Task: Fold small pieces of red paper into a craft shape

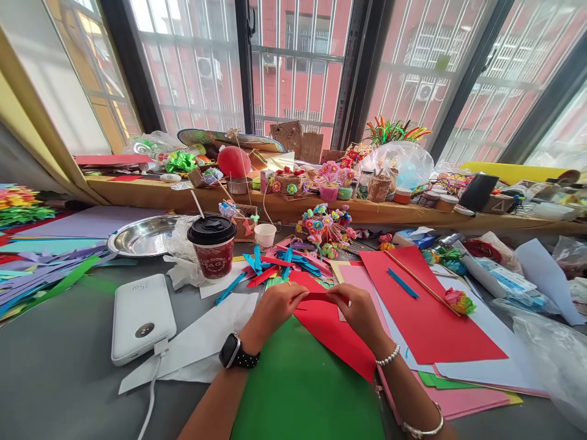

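Observation:
A narrow red paper strip point(318, 297) is stretched level between my two hands. My left hand point(271, 310) pinches its left end between thumb and fingers, a smartwatch on that wrist. Its right end sits in the pinch of my right hand point(361, 313), which wears a ring and a beaded bracelet. Below the strip lies a red paper sheet point(342, 342), partly over a green sheet point(307, 385). Just beyond my hands is a heap of folded blue paper strips point(288, 261) mixed with red ones.
To the left stand a lidded coffee cup point(213, 253), a white power bank point(143, 321) with a cable, and a metal tray point(120, 243). At right, a stick with a paper flower point(460, 301) rests on a red sheet point(440, 333). Crafts crowd the window ledge point(293, 211).

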`<state>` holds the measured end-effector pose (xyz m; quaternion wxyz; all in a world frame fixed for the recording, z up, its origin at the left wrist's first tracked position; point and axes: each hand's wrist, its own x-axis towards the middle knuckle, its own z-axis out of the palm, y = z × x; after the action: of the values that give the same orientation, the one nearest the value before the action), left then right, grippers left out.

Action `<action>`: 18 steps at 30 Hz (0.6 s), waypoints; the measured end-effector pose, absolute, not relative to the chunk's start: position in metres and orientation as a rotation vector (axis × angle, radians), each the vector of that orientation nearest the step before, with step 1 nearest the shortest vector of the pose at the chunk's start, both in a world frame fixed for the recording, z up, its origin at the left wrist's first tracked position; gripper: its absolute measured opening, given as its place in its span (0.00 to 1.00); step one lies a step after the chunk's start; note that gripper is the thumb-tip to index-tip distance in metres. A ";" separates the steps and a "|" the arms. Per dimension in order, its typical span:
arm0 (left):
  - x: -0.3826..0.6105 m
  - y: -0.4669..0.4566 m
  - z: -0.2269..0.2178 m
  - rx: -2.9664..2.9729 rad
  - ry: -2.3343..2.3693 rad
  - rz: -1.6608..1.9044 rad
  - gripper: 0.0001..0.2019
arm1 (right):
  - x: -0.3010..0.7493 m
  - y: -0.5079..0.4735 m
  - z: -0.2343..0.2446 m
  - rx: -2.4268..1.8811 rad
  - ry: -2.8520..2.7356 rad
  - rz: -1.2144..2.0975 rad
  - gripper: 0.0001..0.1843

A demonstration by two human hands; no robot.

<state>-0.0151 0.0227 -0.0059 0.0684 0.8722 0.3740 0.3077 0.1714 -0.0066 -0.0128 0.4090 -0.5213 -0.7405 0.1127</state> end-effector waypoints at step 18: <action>-0.002 0.014 -0.006 2.614 1.076 0.859 0.09 | 0.166 -0.009 -0.014 -1.256 -1.934 0.332 0.07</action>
<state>-0.0017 0.0142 -0.0059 0.0932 0.8809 0.3627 0.2894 0.1657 -0.0092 -0.0138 0.3947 -0.4953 -0.7627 0.1309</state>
